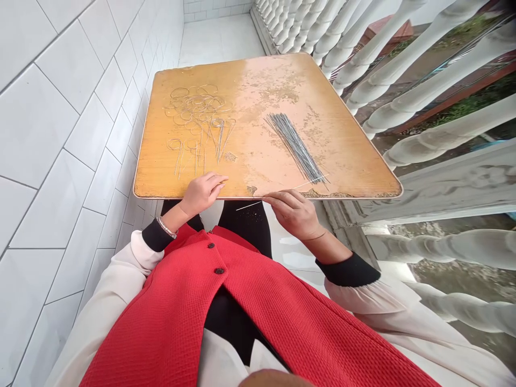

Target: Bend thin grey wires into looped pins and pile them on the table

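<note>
My right hand (293, 210) pinches a thin straight wire (282, 192) at the near edge of the worn wooden tabletop (258, 86); the wire runs from below the edge up toward the bundle. A bundle of straight grey wires (296, 146) lies diagonally on the table just beyond that hand. My left hand (202, 192) rests curled on the near edge, fingers bent; whether it holds anything is unclear. Just beyond it lie several bent wires with looped ends (197, 148), and farther back a pile of wire rings (197, 107).
A white tiled wall (60, 134) runs along the left. A white balustrade (403, 70) lines the right side, close to the table's right edge. White floor tiles (220, 37) stretch beyond the table. My red vest (242, 312) and black trousers fill the foreground.
</note>
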Demonstrator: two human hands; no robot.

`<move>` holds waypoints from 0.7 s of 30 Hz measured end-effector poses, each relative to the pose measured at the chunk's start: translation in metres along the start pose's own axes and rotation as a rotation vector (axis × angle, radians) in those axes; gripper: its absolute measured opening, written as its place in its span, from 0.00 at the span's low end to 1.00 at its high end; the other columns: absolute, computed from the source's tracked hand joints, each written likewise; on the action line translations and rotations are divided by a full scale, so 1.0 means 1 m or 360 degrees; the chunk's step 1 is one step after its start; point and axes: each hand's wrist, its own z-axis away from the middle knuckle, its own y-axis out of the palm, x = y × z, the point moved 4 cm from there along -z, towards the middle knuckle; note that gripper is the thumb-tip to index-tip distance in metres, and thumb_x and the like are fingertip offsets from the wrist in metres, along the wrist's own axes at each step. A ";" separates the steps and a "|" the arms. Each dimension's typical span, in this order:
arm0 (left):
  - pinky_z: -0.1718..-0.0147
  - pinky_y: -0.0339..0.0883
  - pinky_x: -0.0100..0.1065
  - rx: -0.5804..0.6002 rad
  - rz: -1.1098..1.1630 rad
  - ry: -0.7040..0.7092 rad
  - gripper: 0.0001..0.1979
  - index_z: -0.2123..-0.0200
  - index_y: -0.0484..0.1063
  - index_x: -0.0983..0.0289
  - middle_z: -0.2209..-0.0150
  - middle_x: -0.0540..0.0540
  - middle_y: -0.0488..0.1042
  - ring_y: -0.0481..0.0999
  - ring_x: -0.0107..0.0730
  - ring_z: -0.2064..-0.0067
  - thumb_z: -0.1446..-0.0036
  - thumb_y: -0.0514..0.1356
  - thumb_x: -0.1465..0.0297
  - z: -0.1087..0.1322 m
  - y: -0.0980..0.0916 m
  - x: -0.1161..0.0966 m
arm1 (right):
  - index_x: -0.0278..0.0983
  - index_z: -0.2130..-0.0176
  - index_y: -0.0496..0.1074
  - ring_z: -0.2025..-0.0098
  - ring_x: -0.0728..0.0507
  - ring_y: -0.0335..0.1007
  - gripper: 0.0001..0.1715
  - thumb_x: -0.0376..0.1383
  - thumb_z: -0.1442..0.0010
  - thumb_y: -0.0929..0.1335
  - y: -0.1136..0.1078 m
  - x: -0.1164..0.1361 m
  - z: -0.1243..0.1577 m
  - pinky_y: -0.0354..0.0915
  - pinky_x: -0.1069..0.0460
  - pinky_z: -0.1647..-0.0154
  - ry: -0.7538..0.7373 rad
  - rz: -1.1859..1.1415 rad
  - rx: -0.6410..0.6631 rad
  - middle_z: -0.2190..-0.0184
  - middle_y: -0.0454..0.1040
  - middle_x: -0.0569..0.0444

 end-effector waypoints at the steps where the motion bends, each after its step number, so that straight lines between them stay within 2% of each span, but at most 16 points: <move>1: 0.60 0.75 0.29 -0.0011 0.0050 -0.0015 0.11 0.54 0.78 0.68 0.61 0.59 0.82 0.81 0.29 0.61 0.33 0.57 0.73 0.001 0.000 0.000 | 0.40 0.57 0.78 0.64 0.45 0.75 0.15 0.23 0.35 0.66 -0.001 -0.001 -0.001 0.73 0.49 0.61 0.0003 -0.0029 0.0011 0.63 0.82 0.52; 3: 0.62 0.74 0.28 -0.0045 0.0172 -0.0110 0.11 0.53 0.77 0.67 0.61 0.58 0.82 0.81 0.28 0.61 0.32 0.57 0.72 0.003 -0.004 0.003 | 0.40 0.60 0.79 0.65 0.44 0.75 0.14 0.26 0.34 0.66 -0.005 -0.006 -0.009 0.72 0.49 0.62 0.0128 -0.0097 0.0029 0.66 0.82 0.51; 4: 0.63 0.74 0.27 -0.0087 0.0232 -0.0185 0.11 0.52 0.77 0.67 0.60 0.58 0.82 0.81 0.27 0.62 0.32 0.56 0.71 0.003 -0.007 0.006 | 0.40 0.61 0.80 0.65 0.44 0.75 0.13 0.28 0.34 0.66 -0.008 -0.009 -0.016 0.72 0.48 0.61 0.0275 -0.0150 0.0043 0.66 0.81 0.50; 6: 0.65 0.73 0.25 -0.0217 0.0300 -0.0338 0.12 0.50 0.75 0.65 0.59 0.58 0.81 0.80 0.25 0.62 0.32 0.56 0.69 0.001 -0.019 0.011 | 0.40 0.63 0.81 0.64 0.42 0.76 0.11 0.34 0.33 0.67 -0.013 -0.019 -0.036 0.73 0.46 0.60 0.0719 -0.0338 0.0103 0.65 0.81 0.48; 8: 0.65 0.74 0.25 -0.0360 0.0255 -0.0412 0.13 0.48 0.74 0.62 0.57 0.57 0.81 0.80 0.25 0.62 0.31 0.55 0.67 -0.006 -0.035 0.014 | 0.39 0.62 0.81 0.65 0.42 0.76 0.09 0.38 0.36 0.69 -0.012 -0.026 -0.063 0.73 0.46 0.62 0.1119 -0.0731 0.0196 0.62 0.82 0.48; 10: 0.59 0.75 0.28 -0.0404 0.0111 -0.0354 0.13 0.47 0.73 0.60 0.52 0.57 0.79 0.80 0.28 0.56 0.30 0.54 0.67 -0.017 -0.052 0.013 | 0.39 0.62 0.81 0.66 0.43 0.75 0.09 0.40 0.42 0.73 -0.003 -0.027 -0.092 0.72 0.48 0.66 0.1380 -0.1215 0.0306 0.62 0.82 0.49; 14: 0.44 0.72 0.39 -0.0317 -0.0234 -0.0064 0.15 0.45 0.73 0.60 0.43 0.60 0.76 0.77 0.38 0.44 0.32 0.53 0.69 -0.040 -0.078 0.009 | 0.38 0.68 0.82 0.71 0.48 0.68 0.10 0.38 0.53 0.78 0.019 -0.017 -0.143 0.64 0.51 0.74 0.1525 -0.1862 0.0443 0.66 0.81 0.50; 16: 0.47 0.72 0.41 -0.0175 -0.0306 0.0027 0.16 0.46 0.73 0.59 0.42 0.60 0.75 0.77 0.40 0.45 0.33 0.52 0.71 -0.049 -0.082 0.015 | 0.37 0.70 0.82 0.72 0.49 0.66 0.08 0.35 0.55 0.79 0.029 -0.010 -0.158 0.62 0.52 0.75 0.1539 -0.2013 0.0501 0.69 0.80 0.51; 19: 0.52 0.73 0.40 -0.0026 -0.0239 0.0015 0.09 0.56 0.74 0.61 0.51 0.58 0.78 0.77 0.40 0.49 0.34 0.54 0.70 -0.056 -0.083 0.033 | 0.37 0.71 0.81 0.73 0.50 0.65 0.05 0.32 0.53 0.78 0.038 -0.004 -0.170 0.59 0.53 0.76 0.1561 -0.2102 0.0521 0.71 0.79 0.52; 21: 0.53 0.73 0.40 -0.0047 -0.0134 -0.0075 0.06 0.63 0.73 0.62 0.59 0.57 0.76 0.77 0.39 0.52 0.35 0.57 0.68 -0.059 -0.087 0.048 | 0.36 0.71 0.81 0.75 0.51 0.63 0.04 0.31 0.51 0.78 0.041 -0.003 -0.174 0.56 0.53 0.78 0.1558 -0.2118 0.0548 0.73 0.77 0.53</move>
